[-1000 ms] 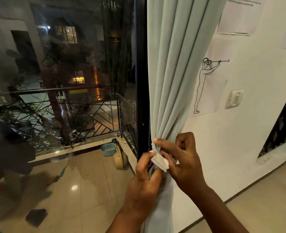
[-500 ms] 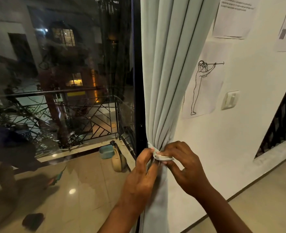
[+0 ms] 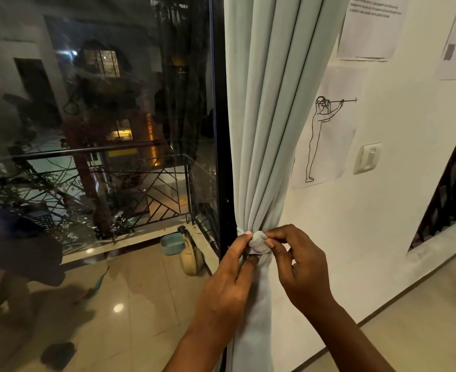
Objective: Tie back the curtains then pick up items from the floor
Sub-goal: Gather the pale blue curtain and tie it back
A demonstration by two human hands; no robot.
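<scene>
Glass door [image 3: 100,157] left of the curtain [image 3: 269,116], tiled balcony floor [image 3: 130,277] beyond it, your left hand [image 3: 229,285] pinching the tie-back knot [image 3: 259,241] cinching the curtain, your right hand [image 3: 304,267] pinching the same knot, white wall [image 3: 382,224] with line-drawing poster [image 3: 326,135] and switch [image 3: 367,158] right of the curtain.

Dim indoor light, glare on glass [image 3: 100,157], wide-angle edge warp.

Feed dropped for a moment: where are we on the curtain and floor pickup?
Done: curtain gathered beside the door frame. In hand: left hand and right hand pinch the tie-back knot at the bundle. Left: finish the knot, then the floor pickup, not yet begun.
</scene>
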